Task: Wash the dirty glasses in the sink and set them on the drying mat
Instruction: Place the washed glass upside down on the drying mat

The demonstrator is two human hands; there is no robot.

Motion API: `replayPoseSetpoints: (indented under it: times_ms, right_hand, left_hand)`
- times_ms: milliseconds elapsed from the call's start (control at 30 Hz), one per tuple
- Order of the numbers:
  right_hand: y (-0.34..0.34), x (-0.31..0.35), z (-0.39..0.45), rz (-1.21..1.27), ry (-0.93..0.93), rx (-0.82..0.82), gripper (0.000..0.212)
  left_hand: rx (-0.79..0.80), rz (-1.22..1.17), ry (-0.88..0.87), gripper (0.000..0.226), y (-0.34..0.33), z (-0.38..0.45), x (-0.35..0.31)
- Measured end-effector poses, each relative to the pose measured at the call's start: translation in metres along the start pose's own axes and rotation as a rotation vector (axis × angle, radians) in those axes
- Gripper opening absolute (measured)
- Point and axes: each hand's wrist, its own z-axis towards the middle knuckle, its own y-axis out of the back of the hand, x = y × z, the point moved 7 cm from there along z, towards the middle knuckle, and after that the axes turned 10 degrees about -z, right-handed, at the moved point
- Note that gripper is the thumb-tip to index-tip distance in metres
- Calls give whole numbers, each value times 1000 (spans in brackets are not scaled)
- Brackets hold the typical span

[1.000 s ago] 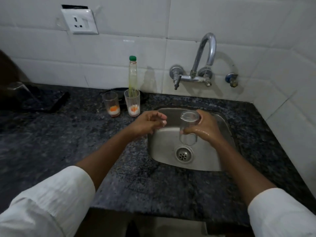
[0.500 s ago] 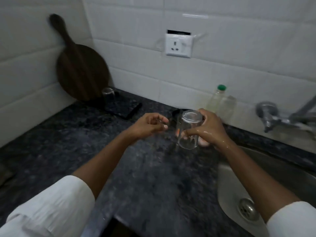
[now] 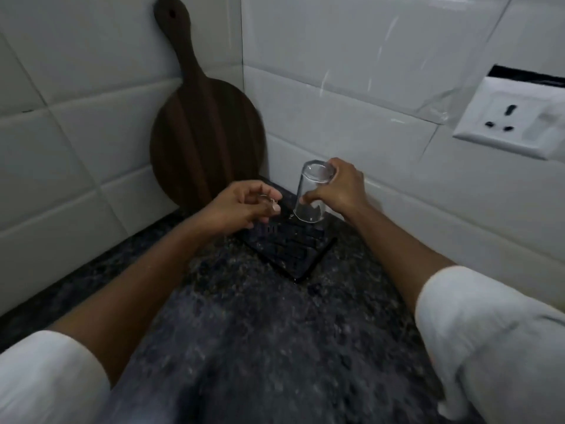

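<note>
A dark wooden board (image 3: 208,130) is leaned in the tiled corner at ten o'clock. The left hand (image 3: 241,209) is held over the mat's (image 3: 293,255) left edge, fingers loosely curled; a faint rim is glimpsed under them, but whether anything is gripped cannot be told. At twelve o'clock a glass (image 3: 310,194) is gripped upside down by the right hand (image 3: 339,191), its mouth lowered to, or just above, the mat's far end. The glass appears clear and clean, so washing is judged done for it; release remains. A socket (image 3: 513,117) is seen at two o'clock.
</note>
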Motion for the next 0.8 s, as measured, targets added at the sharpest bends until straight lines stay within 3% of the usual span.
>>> replayPoseSetpoints:
  times_ms: [433,600,800]
  right_hand:
    - [-98,0,61,-184,70,153,48]
    - [-106,-9,53,-141,63,142,53]
    - [-99,-22,41,-81,-24,267,71]
  left_hand:
    - [26,41,-24,27,30,50,4]
    - [25,17,-6,27,26,49,8]
    - [28,33,-4,24,13,43,5]
